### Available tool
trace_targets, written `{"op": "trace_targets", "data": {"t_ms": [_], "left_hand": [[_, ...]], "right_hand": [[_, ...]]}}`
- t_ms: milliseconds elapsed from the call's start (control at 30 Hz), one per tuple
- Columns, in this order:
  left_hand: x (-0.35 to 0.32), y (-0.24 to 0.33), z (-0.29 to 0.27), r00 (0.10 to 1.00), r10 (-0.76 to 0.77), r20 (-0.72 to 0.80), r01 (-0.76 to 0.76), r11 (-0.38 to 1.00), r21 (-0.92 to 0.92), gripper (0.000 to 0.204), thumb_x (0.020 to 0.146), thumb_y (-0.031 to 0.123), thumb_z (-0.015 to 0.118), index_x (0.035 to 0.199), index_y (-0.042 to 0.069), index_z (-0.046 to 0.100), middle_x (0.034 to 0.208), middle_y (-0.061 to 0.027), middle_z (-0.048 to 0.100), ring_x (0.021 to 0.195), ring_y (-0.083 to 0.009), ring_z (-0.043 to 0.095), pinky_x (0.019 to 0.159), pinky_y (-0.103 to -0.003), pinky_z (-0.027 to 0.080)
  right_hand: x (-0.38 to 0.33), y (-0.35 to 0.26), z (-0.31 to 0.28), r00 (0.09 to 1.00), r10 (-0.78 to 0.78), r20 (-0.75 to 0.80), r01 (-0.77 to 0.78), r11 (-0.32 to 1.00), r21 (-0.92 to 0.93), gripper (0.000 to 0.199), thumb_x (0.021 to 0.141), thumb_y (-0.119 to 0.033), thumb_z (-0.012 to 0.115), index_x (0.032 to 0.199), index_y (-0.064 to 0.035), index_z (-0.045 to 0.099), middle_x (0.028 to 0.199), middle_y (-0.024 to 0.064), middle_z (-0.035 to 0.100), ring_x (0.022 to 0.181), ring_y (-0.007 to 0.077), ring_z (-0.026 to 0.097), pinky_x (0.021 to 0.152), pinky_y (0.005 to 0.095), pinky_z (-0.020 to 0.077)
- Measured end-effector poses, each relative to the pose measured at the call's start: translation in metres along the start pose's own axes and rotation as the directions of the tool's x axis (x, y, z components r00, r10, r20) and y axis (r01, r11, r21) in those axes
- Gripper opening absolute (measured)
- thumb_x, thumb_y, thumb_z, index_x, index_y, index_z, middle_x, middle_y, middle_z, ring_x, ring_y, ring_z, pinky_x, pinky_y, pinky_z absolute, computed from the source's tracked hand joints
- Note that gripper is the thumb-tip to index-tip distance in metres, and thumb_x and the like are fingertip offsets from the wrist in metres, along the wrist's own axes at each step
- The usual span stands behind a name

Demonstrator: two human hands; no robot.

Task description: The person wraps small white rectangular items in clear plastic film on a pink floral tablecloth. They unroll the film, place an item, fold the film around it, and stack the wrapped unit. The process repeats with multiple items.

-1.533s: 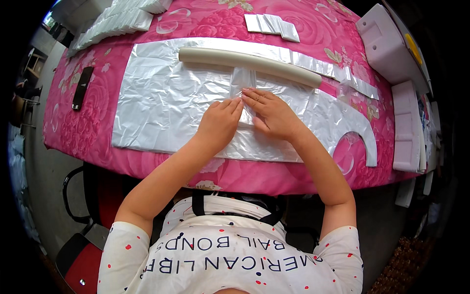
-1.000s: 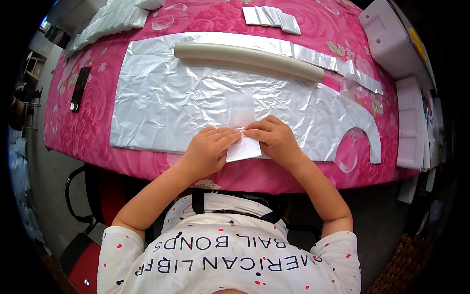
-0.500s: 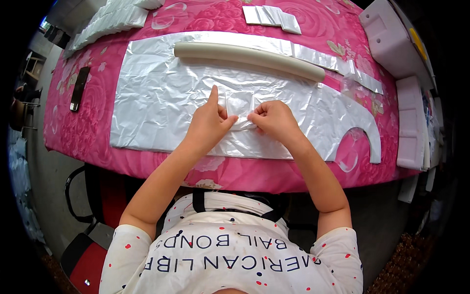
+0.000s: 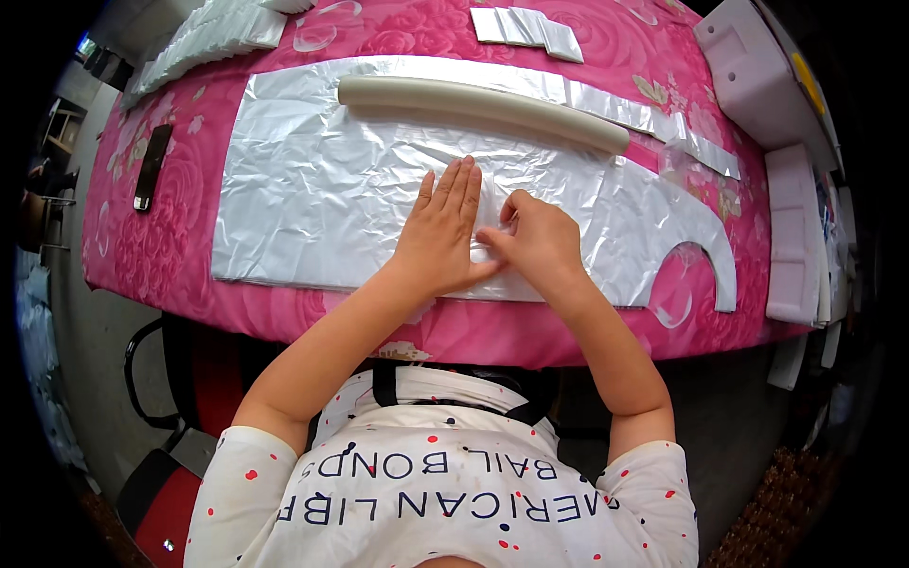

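A small folded square of thin clear plastic film point(image 4: 488, 201) lies between my hands, mostly covered by them. My left hand point(image 4: 440, 227) rests flat on it, with the fingers stretched forward and the thumb out toward the right. At its right edge my right hand point(image 4: 535, 237) has its fingers curled, thumb and forefinger at the film. Beneath both is a wide, wrinkled, silvery-white plastic sheet point(image 4: 303, 189), apron-like in outline, with a rounded cut-out at its right end. Across its far part lies a long pale tube point(image 4: 483, 106).
A pink flowered cloth point(image 4: 379, 331) covers the table. A dark phone point(image 4: 152, 168) lies at the left. Folded white packets stand in a row point(image 4: 218, 43) at the far left, and several more point(image 4: 525, 33) lie at the back. White foam boxes point(image 4: 793, 237) line the right edge.
My left hand has gone from pinching the film's near edge to lying flat over it, further right. My right hand has turned slightly and stays at the film's right side.
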State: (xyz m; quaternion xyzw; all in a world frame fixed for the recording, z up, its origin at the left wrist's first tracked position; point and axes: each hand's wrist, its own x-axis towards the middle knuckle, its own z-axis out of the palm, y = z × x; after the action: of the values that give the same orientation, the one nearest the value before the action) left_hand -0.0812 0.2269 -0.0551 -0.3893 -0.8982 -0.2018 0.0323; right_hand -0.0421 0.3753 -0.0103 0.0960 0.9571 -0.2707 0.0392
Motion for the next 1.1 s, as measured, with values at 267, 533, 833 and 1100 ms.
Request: {"op": "trace_targets", "data": {"t_ms": [267, 533, 833, 1100], "left_hand": [[-0.034, 0.013, -0.026, 0.916, 0.304, 0.263, -0.279, 0.952, -0.129, 0.109, 0.066, 0.061, 0.061, 0.138, -0.008, 0.018, 0.145, -0.0228, 0.02, 0.136, -0.0342, 0.017, 0.11, -0.046, 0.012], [-0.097, -0.006, -0.045, 0.769, 0.497, 0.402, -0.381, 0.861, -0.336, 0.08, 0.071, 0.032, 0.068, 0.134, -0.001, 0.033, 0.14, -0.0175, 0.034, 0.131, -0.0311, 0.031, 0.107, -0.045, 0.023], [-0.114, 0.008, -0.069, 0.735, 0.065, 0.675, 0.667, -0.248, -0.702, 0.05, 0.095, 0.03, 0.033, 0.131, -0.004, 0.037, 0.124, -0.0116, 0.049, 0.114, -0.0184, 0.046, 0.097, -0.034, 0.035], [-0.104, 0.0, -0.058, 0.806, 0.096, 0.584, 0.592, -0.138, -0.794, 0.05, 0.095, 0.031, 0.038, 0.133, -0.001, 0.038, 0.129, -0.0111, 0.047, 0.118, -0.0192, 0.045, 0.098, -0.034, 0.034]], "right_hand": [[-0.042, 0.029, -0.024, 0.991, 0.052, 0.122, -0.081, 0.967, 0.242, 0.022, 0.071, -0.013, 0.071, 0.086, -0.0015, 0.061, 0.063, 0.0047, 0.058, 0.059, 0.0126, 0.055, 0.057, 0.0256, 0.0443], [-0.065, 0.013, -0.022, 0.914, -0.274, 0.298, 0.079, 0.843, 0.532, 0.048, 0.071, -0.011, 0.07, 0.116, -0.0044, 0.055, 0.103, 0.0097, 0.059, 0.086, 0.0187, 0.058, 0.078, 0.0288, 0.0465], [-0.055, -0.008, -0.001, 0.836, -0.454, 0.309, 0.024, 0.592, 0.805, 0.037, 0.073, -0.014, 0.073, 0.107, -0.005, 0.062, 0.099, 0.0057, 0.06, 0.09, 0.0165, 0.055, 0.082, 0.0282, 0.0435], [-0.03, 0.009, -0.008, 0.907, -0.223, 0.357, -0.218, 0.478, 0.851, 0.01, 0.077, -0.008, 0.07, 0.085, -0.0029, 0.068, 0.078, 0.0005, 0.062, 0.068, 0.0063, 0.054, 0.063, 0.0208, 0.0441]]}}
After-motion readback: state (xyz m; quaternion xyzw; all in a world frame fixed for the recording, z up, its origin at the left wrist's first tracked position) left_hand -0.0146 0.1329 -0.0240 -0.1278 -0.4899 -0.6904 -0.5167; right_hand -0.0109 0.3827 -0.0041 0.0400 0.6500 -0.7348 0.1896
